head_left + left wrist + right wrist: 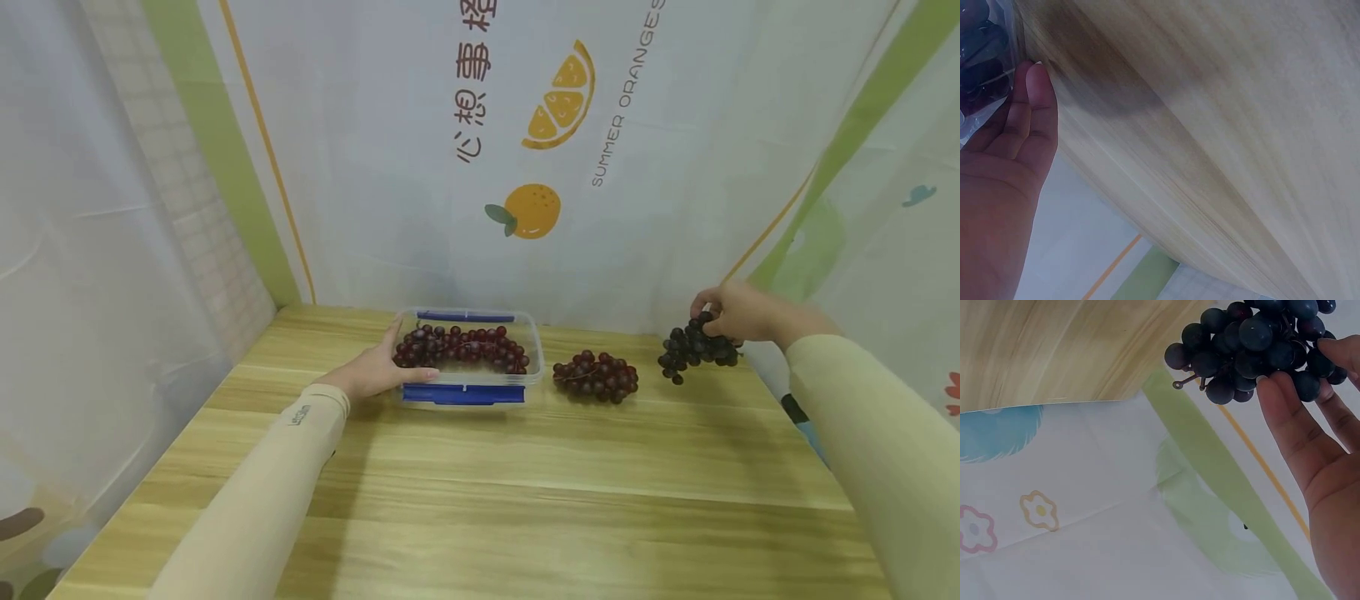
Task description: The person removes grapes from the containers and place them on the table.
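Note:
At the back of the wooden table, a clear plastic container (534, 343) with blue side clips holds dark red grapes (480, 346). My left hand (375, 371) rests against its left end, thumb along the front rim and fingers spread along the side. In the left wrist view, the fingers (1038, 115) of that hand touch the container's wall. My right hand (750, 315) pinches a bunch of black grapes (693, 346) between thumb and fingers, raised above the table's right end. The right wrist view shows these grapes (1254, 356) hanging from the fingertips (1279, 400).
A bunch of red grapes (596, 377) lies on the table (510, 483) just right of the container. Behind the table hangs a white printed curtain (375, 167), with more cloth at both sides. The table's right edge runs below my right forearm.

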`<state>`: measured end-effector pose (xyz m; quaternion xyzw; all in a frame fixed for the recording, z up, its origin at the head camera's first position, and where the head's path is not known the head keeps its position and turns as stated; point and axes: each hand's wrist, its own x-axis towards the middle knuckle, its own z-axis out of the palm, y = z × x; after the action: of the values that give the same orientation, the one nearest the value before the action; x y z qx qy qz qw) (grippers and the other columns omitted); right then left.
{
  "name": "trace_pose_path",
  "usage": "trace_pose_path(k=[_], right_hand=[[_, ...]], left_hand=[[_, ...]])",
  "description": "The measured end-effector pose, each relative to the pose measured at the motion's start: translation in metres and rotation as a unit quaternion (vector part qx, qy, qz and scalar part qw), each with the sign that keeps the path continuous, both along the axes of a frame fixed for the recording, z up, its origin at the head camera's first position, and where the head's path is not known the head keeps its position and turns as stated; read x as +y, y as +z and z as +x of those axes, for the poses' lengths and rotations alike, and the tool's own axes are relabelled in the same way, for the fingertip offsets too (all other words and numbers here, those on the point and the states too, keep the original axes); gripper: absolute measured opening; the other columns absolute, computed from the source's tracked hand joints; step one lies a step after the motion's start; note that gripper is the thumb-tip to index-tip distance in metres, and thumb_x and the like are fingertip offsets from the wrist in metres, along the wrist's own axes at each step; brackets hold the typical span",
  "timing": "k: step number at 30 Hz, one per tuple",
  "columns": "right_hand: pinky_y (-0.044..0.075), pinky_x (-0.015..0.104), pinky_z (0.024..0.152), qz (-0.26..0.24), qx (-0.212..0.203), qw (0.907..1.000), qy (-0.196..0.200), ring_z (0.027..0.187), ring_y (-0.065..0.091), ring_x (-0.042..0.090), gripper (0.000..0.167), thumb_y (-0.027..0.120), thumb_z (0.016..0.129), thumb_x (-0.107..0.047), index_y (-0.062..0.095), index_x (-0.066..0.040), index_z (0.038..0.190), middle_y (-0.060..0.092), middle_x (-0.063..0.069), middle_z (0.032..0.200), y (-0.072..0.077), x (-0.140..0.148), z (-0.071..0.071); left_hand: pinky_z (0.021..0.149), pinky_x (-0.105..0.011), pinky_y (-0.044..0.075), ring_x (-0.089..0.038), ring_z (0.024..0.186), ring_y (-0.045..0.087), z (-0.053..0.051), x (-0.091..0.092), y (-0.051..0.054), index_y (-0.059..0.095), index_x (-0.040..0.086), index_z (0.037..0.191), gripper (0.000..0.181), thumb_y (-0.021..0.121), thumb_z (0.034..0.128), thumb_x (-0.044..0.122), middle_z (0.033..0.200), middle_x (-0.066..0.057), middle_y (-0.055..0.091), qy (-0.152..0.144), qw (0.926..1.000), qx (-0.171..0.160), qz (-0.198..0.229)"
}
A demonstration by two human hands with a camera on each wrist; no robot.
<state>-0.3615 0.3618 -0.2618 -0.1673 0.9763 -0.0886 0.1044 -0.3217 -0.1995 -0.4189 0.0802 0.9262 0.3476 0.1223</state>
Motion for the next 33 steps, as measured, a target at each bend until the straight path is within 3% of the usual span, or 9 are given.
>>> trace_pose_path(k=[9, 16, 23, 29, 33], right_hand=[[0.051, 0.034, 0.058, -0.007, -0.011, 0.9999, 0.005, 0.059, 0.053, 0.018, 0.026, 0.065, 0.099, -0.002, 0.066, 0.002, 0.125, 0.05, 0.004, 0.074, -0.018, 0.002, -0.001], [0.049, 0.033, 0.056, -0.008, -0.023, 0.9997, 0.009, 0.054, 0.05, 0.015, 0.025, 0.065, 0.098, -0.002, 0.066, 0.002, 0.123, 0.048, 0.001, 0.07, -0.032, 0.003, -0.003], [0.048, 0.032, 0.054, -0.006, -0.035, 0.9994, 0.007, 0.054, 0.049, 0.014, 0.026, 0.064, 0.098, -0.002, 0.066, 0.002, 0.124, 0.045, -0.002, 0.067, -0.041, 0.008, -0.001], [0.052, 0.033, 0.056, 0.001, -0.05, 0.9987, 0.007, 0.056, 0.05, 0.015, 0.03, 0.062, 0.1, -0.003, 0.064, 0.004, 0.129, 0.046, -0.002, 0.067, -0.048, 0.009, 0.0], [0.048, 0.033, 0.056, 0.004, -0.055, 0.9985, 0.007, 0.056, 0.047, 0.014, 0.031, 0.062, 0.1, -0.003, 0.063, 0.004, 0.13, 0.044, -0.002, 0.068, -0.05, 0.009, -0.002]], left_hand=[[0.125, -0.074, 0.029, -0.056, 0.157, 0.03, 0.0, 0.0, 0.0, -0.031, 0.035, 0.165, 0.133, 0.07, 0.0883, 0.076, 0.177, -0.028, 0.011, 0.004, 1.0, -0.008, 0.0], [0.126, -0.074, 0.028, -0.055, 0.158, 0.029, 0.0, -0.001, -0.001, -0.03, 0.037, 0.165, 0.137, 0.07, 0.0829, 0.083, 0.178, -0.025, 0.01, 0.005, 1.0, -0.007, 0.005], [0.126, -0.073, 0.029, -0.054, 0.158, 0.03, 0.002, 0.001, 0.0, -0.029, 0.038, 0.165, 0.133, 0.071, 0.0868, 0.077, 0.178, -0.026, 0.011, 0.004, 1.0, 0.002, 0.005], [0.126, -0.072, 0.029, -0.054, 0.158, 0.03, 0.003, 0.002, 0.001, -0.03, 0.039, 0.164, 0.136, 0.07, 0.0827, 0.083, 0.178, -0.026, 0.011, 0.007, 1.0, -0.002, 0.005], [0.126, -0.073, 0.029, -0.054, 0.158, 0.031, 0.004, 0.0, 0.002, -0.03, 0.04, 0.164, 0.138, 0.07, 0.0807, 0.085, 0.177, -0.027, 0.012, 0.008, 1.0, -0.002, 0.004]])
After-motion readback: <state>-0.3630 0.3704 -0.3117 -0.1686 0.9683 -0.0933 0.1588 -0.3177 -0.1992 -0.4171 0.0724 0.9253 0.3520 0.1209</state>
